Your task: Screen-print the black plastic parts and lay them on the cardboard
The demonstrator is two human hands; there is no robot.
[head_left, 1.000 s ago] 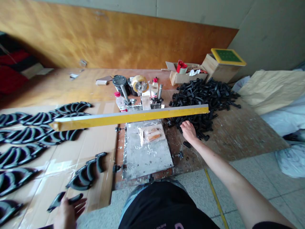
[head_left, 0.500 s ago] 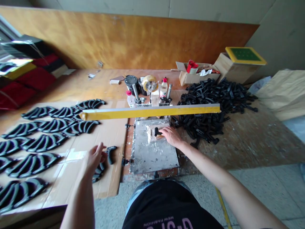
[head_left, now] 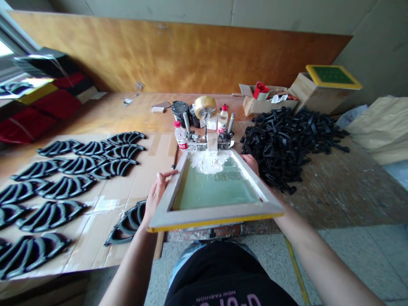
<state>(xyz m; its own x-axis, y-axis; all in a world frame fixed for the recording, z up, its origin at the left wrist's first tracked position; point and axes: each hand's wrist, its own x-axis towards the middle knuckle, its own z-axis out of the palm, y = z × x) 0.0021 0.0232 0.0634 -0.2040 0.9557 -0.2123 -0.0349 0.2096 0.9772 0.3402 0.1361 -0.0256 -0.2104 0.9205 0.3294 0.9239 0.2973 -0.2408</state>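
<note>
A screen-printing frame (head_left: 216, 217) with pale sides, a yellow lower edge and greenish mesh is down over the base plate in front of me, its near end toward my body. White paste covers the far end of the mesh. My left hand (head_left: 156, 193) is at the frame's left side, fingers stretched out against its edge. At the far right side is my right hand (head_left: 250, 164), its fingertips hidden by the frame. The plate and the black piece on it are hidden under the frame. A short row of curved black handles (head_left: 127, 224) lies beside my left forearm.
Rows of black handles (head_left: 62, 187) lie on cardboard (head_left: 102, 231) at left. A heap of black handles (head_left: 280, 144) is at right. Behind the clamp (head_left: 212, 142) stand bottles (head_left: 222, 119), a dark tub (head_left: 180, 111) and a tape roll (head_left: 205, 106). An open carton (head_left: 255, 106) stands farther back.
The raised frame has swung down toward me over the plate. My right hand has left the black piece there for the frame's right side. My left hand has moved right, from the handles to the frame.
</note>
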